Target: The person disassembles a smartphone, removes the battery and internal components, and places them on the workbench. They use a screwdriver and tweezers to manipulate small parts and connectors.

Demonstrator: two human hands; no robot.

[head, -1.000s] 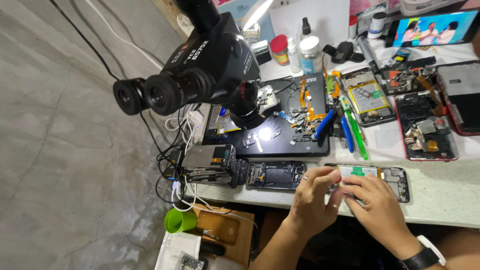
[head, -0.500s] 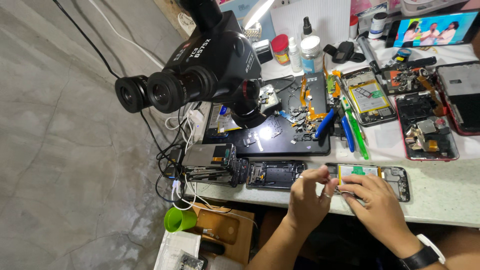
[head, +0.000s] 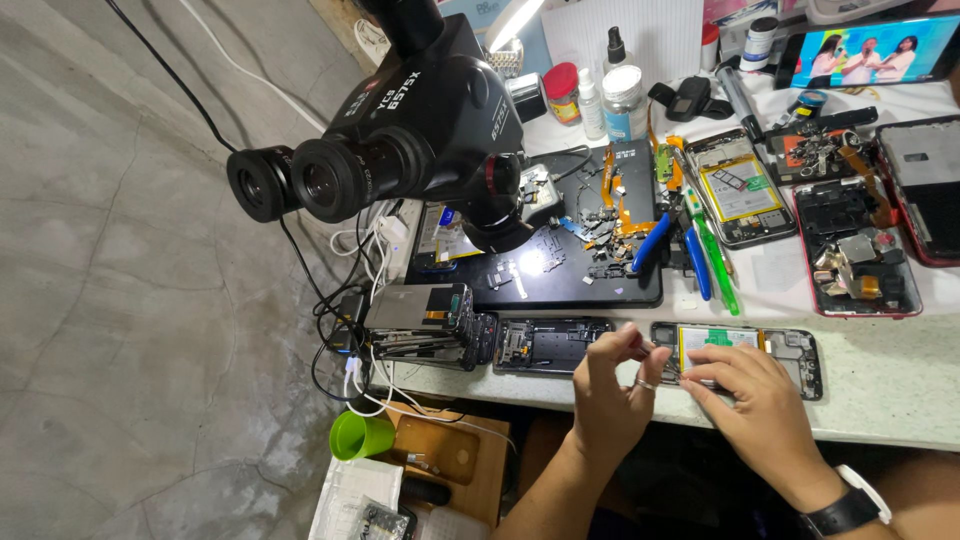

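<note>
L hand (head: 612,385) lifted slightly; R hand (head: 752,395) presses opened phone (head: 740,350).

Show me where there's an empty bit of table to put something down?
The bare pale tabletop at the front right, between the red opened phone and the table edge, right of the opened phone that the right hand works on. Crowded: the black mat under the microscope, and the back row of bottles.

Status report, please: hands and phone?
Left hand pinching small tool. Right hand pressing opened phone. Second open phone lies close beside.
</note>
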